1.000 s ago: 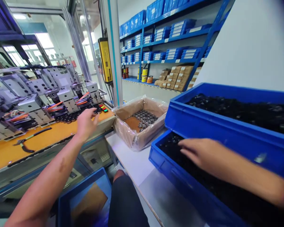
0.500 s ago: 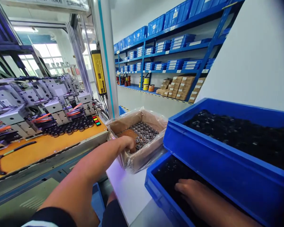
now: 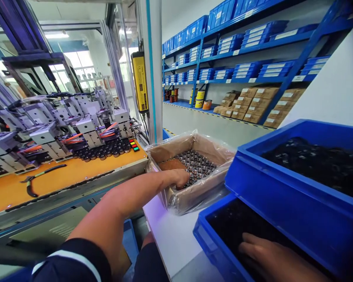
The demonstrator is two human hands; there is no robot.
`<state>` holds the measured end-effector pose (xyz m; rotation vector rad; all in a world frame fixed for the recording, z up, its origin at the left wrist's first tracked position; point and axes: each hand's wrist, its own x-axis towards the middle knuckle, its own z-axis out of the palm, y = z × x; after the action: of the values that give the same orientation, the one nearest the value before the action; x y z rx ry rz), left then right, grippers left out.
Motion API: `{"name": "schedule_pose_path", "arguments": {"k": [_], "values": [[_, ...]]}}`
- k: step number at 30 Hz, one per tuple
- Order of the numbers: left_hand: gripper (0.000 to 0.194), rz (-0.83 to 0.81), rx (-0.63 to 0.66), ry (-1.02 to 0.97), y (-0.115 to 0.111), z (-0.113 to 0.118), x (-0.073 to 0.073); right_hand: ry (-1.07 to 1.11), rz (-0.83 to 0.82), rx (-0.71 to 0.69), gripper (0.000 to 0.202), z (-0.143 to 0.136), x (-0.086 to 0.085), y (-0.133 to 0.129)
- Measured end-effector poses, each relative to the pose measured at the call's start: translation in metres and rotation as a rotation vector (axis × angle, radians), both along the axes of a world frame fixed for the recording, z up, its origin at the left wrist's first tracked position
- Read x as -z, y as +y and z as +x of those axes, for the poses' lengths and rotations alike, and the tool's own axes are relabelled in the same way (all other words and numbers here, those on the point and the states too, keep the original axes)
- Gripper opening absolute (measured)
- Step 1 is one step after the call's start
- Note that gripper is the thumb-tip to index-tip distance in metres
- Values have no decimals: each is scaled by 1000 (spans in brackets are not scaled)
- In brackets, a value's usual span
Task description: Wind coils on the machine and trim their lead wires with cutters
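My left hand (image 3: pixel 182 179) reaches into a plastic-lined cardboard box (image 3: pixel 204 199), its fingers bent down at the near edge of rows of small metallic round parts (image 3: pixel 198 164). The fingertips and anything between them are hidden. Over the lower blue bin (image 3: pixel 204 231), my right hand (image 3: pixel 254 246) reaches down among small black parts (image 3: pixel 232 219), its fingertips lost in the dark contents. Another blue bin (image 3: pixel 270 176), heaped with black parts, sits above and behind the lower one.
On the left, a machine (image 3: pixel 88 129) stands on an orange bench (image 3: pixel 79 174) with black round parts, coloured buttons (image 3: pixel 133 145) and pliers (image 3: pixel 32 180). A metal post (image 3: pixel 155 78) rises behind the box. Blue shelving (image 3: pixel 197 70) stands beyond.
The whole view has shifted, so the bench, box and bins appear further right. My left hand is still in the box and my right hand still in the lower bin.
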<state>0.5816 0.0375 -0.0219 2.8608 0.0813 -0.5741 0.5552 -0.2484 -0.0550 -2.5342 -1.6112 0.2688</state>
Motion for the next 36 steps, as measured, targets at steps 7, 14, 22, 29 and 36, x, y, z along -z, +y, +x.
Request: {"name": "schedule_pose_path", "arguments": {"k": [7, 14, 22, 29, 36], "values": [[30, -141, -249, -173, 0, -33, -50, 96, 84, -19, 32, -8, -25, 8], [17, -568, -382, -698, -10, -173, -78, -123, 447, -120, 26, -10, -44, 15], [53, -1460, -475, -899, -52, -312, -43, -187, 788, -164, 9, -64, -76, 42], [32, -1583, -395, -897, -70, -335, -34, 137, 964, -452, 17, -166, -103, 63], [46, -1424, -408, -967, -85, -340, -30, 193, 942, -436, 19, -171, -91, 51]]}}
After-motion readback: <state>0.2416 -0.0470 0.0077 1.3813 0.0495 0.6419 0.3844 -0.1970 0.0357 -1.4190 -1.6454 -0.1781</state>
